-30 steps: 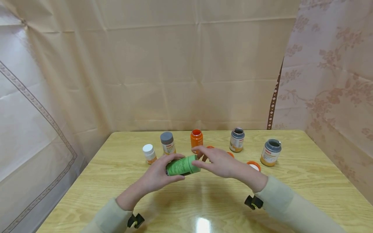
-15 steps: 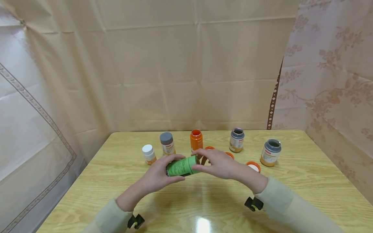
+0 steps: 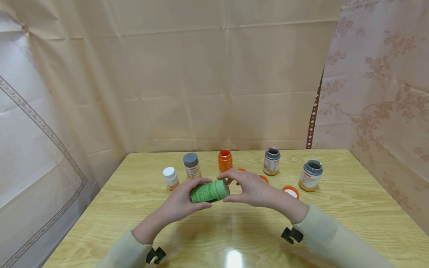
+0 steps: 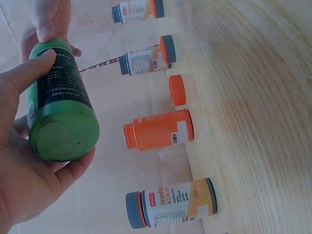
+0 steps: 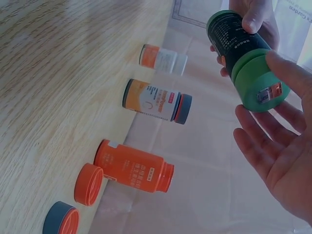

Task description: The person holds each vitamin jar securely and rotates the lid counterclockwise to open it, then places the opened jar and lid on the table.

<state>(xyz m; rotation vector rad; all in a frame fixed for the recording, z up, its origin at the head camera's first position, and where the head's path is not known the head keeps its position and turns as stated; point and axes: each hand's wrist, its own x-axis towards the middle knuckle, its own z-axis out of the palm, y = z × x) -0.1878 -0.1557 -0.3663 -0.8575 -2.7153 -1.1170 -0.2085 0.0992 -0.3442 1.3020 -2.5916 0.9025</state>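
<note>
A green bottle [image 3: 207, 191] with a dark printed label lies tilted in the air above the table, its capped end toward the right. My left hand [image 3: 182, 199] grips its body from the base end, thumb on one side and fingers round the other. At the green cap [image 5: 253, 78], which bears a small sticker on its end, my right hand [image 3: 249, 188] is spread, thumb below and fingers above. In the right wrist view the thumb is at the cap's edge and the other fingers stand loosely apart around it. The bottle's scuffed base [image 4: 64, 139] shows in the left wrist view.
Behind the hands stand a white-capped bottle [image 3: 171, 179], a grey-lidded bottle [image 3: 192, 167], an uncapped orange bottle [image 3: 225, 163] and two uncapped grey-necked bottles, one nearer [image 3: 272, 163] and one at far right [image 3: 310, 178]. Loose lids, including a white-centred one [image 3: 291, 191], lie among them.
My right thumb has slid off the cap's side to just below it, and the grip has loosened, showing more of the cap's end. The left hand and bottle barely moved.
</note>
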